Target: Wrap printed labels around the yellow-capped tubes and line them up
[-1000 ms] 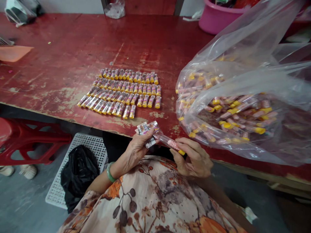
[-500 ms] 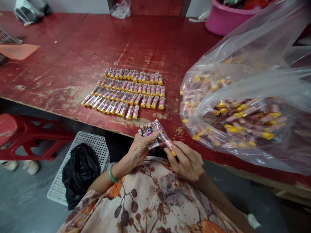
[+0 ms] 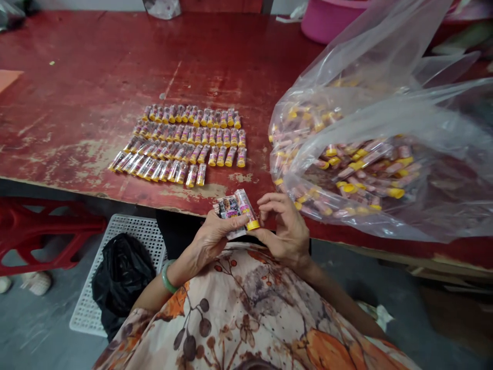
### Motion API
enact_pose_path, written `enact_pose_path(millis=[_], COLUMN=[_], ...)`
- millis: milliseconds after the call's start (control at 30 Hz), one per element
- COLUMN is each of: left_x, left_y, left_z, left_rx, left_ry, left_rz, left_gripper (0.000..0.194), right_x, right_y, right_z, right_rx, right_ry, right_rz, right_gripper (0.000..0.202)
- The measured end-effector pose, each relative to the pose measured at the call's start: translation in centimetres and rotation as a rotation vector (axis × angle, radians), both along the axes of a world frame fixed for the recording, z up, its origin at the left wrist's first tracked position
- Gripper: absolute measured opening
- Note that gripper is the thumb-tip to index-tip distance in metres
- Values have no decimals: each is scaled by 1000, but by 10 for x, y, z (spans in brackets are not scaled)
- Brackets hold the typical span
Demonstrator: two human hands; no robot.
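My left hand pinches a small stack of printed paper labels together with a clear plastic tube that has a yellow cap at its lower end. The thumb lies across the front of them. My right hand is just right of the tube, its curled fingers lifted and spread from the thumb. The thumb tip is close to the yellow cap; whether it touches I cannot tell. Beyond my hands, several rows of labelled tubes with yellow caps lie on the red table.
A big clear plastic bag on the right bulges with loose yellow-capped tubes. Behind it stands a pink tub. Below the table's left side are a red stool, a white perforated crate and a black bag.
My right hand has let go of the tube and its fingers have spread. The tube now sits against the labels under my left thumb. The view has shifted slightly right.
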State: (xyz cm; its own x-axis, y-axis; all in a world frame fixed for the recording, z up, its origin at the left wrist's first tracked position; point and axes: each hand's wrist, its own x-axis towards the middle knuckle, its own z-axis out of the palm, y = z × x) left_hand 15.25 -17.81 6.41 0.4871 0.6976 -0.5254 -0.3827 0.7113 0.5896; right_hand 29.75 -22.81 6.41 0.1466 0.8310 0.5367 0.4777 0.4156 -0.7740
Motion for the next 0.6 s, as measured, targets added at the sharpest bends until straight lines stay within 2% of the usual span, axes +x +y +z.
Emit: enact_pose_path(millis=[133, 333, 433, 600], left_x=[-1, -2, -3, -7], left_y=[-3, -2, 1, 8], left_z=[3, 0, -3, -7], left_rx=[23, 43, 47, 72], left_ry=[25, 13, 37, 57], left_rz=[-34, -83, -54, -27], left_gripper=[40, 36, 35, 32], right_x=[-1, -2, 0, 6], right_y=[4, 5, 6, 6], right_z=[2, 1, -2, -4], right_rx=[-96, -124, -130, -202], right_ry=[123, 118, 76, 107], right_rz=[31, 47, 33, 115], right_gripper=[21, 19, 19, 23])
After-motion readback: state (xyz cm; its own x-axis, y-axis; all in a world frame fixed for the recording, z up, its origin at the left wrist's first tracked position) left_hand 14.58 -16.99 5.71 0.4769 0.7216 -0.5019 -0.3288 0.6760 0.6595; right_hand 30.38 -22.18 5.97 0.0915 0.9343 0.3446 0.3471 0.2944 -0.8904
